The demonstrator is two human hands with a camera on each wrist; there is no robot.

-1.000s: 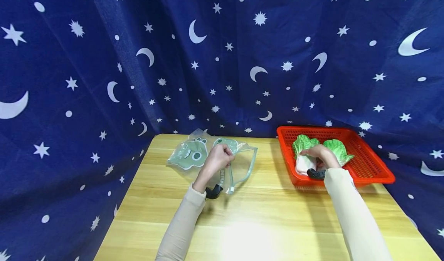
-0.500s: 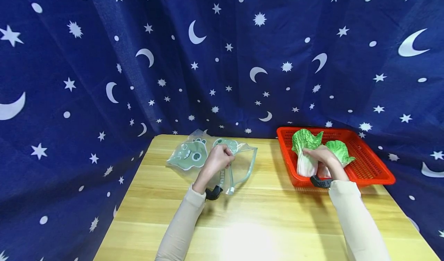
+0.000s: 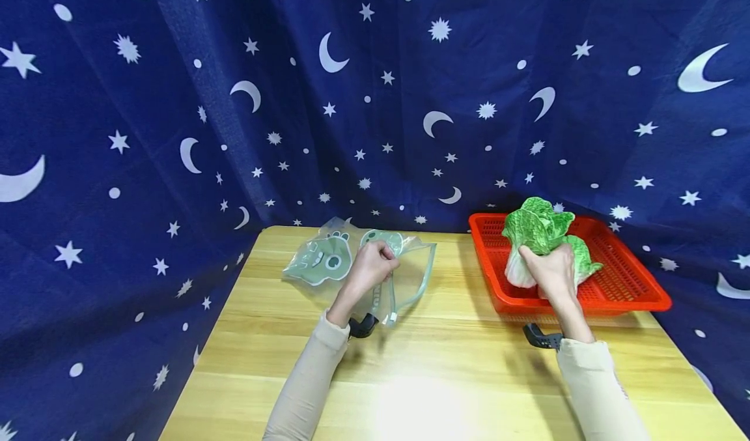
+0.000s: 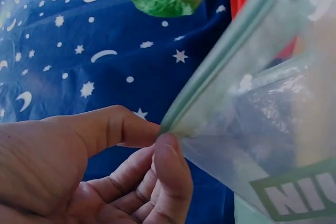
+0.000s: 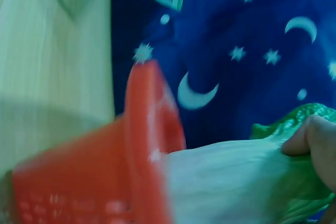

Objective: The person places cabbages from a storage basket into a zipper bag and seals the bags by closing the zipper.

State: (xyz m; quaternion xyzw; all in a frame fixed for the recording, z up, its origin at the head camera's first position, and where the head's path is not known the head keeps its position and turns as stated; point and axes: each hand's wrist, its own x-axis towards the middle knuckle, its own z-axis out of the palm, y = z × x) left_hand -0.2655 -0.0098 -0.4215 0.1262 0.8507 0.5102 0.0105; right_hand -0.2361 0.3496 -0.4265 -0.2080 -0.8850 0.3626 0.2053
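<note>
My left hand (image 3: 373, 265) pinches the green-edged mouth of a clear zip bag (image 3: 410, 278) between thumb and forefinger. In the left wrist view the bag's green zip strip (image 4: 210, 66) slants up from the fingertips, and the mouth stands parted. Over the red basket (image 3: 638, 298), my right hand (image 3: 553, 268) grips a napa cabbage (image 3: 530, 232) around its middle, leaves upward and white base tilted down. The right wrist view has the cabbage's pale stalk (image 5: 220, 177) close to the basket rim (image 5: 142, 129). Behind that hand, a second cabbage (image 3: 581, 256) lies in the basket.
A bag printed with a green cartoon face (image 3: 328, 258) lies flat at the left rear of the wooden table (image 3: 281, 363). A blue curtain (image 3: 375, 102) with moons and stars hangs behind. The basket stands at the table's right rear.
My right hand has raised the first cabbage from lying in the basket to above its rim, with the leaves tipping up. The left hand stays at the bag's mouth.
</note>
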